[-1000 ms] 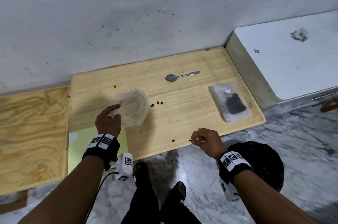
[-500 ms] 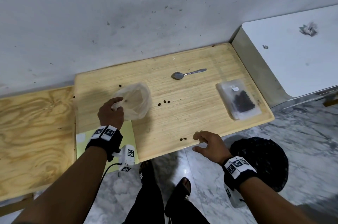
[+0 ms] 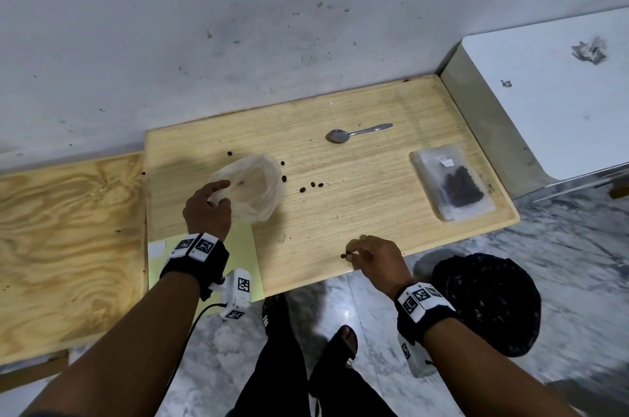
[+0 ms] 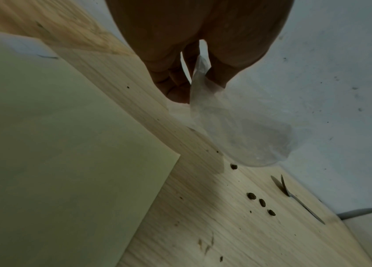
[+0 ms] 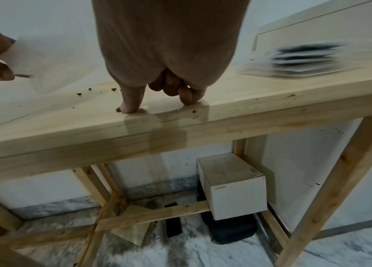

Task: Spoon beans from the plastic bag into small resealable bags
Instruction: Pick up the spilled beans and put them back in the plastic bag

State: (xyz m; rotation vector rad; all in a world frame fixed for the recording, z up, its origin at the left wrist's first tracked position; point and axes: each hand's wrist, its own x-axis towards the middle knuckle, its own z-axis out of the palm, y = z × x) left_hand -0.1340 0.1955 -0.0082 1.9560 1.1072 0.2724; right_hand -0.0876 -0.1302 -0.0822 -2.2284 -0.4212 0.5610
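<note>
On the wooden table, my left hand pinches the rim of the clear plastic bag, which stands open; the pinch shows in the left wrist view. My right hand is at the table's front edge with its fingers curled. Its thumb tip rests on the wood against a loose bean, and nothing shows between the fingers. A metal spoon lies free at the back. A stack of small resealable bags with dark beans lies flat at the right. Loose beans dot the middle.
A white cabinet butts against the table's right side, and a plywood board adjoins its left. A pale green sheet lies by my left wrist. A black round object sits on the marble floor; a white box is under the table.
My right hand spread open over the beans at the front edge half a second ago and has curled its fingers down onto them again. My left hand still holds the bag.
</note>
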